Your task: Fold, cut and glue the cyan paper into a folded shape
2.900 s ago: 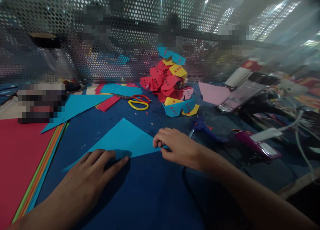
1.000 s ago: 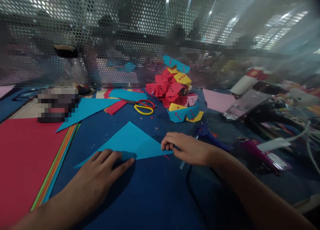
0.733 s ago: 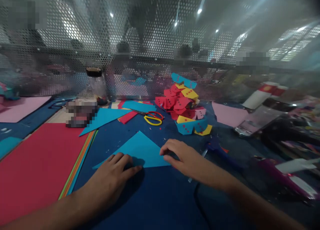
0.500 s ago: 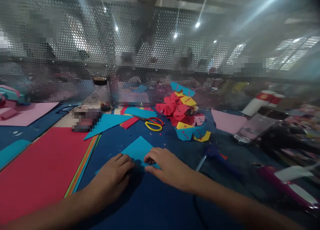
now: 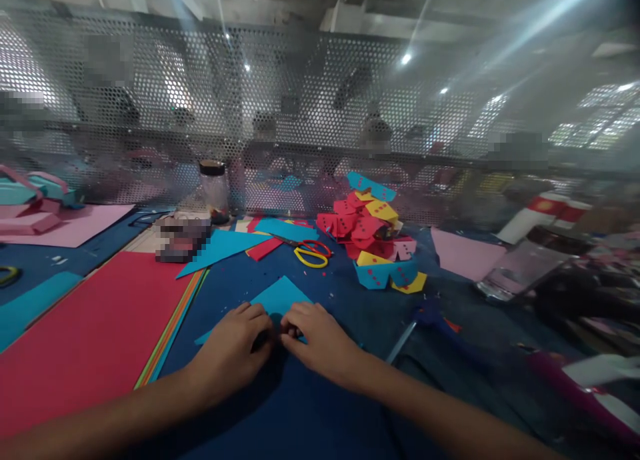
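Note:
A blue sheet of paper (image 5: 284, 293) lies on the dark blue table with one corner pointing away from me; its near edge is mostly under my hands. My left hand (image 5: 245, 340) has its curled fingers on the paper's near left part. Close beside it, my right hand (image 5: 315, 337) pinches the near edge with thumb and bent fingers. The fingertips of both hands almost meet in the middle. Beyond the paper lie scissors (image 5: 313, 253) with red and yellow handles, next to more blue paper pieces (image 5: 220, 247).
Folded red, yellow and blue paper pieces (image 5: 370, 233) with red dots are heaped at the back. Coloured sheets (image 5: 105, 313) lie stacked on the left. A glue gun (image 5: 440, 327) and a clear jar (image 5: 530, 263) are on the right. A perforated metal screen (image 5: 300, 127) stands behind.
My hands have drawn closer together along the paper's near edge, the right one shifting slightly left. The whole view has shifted a little.

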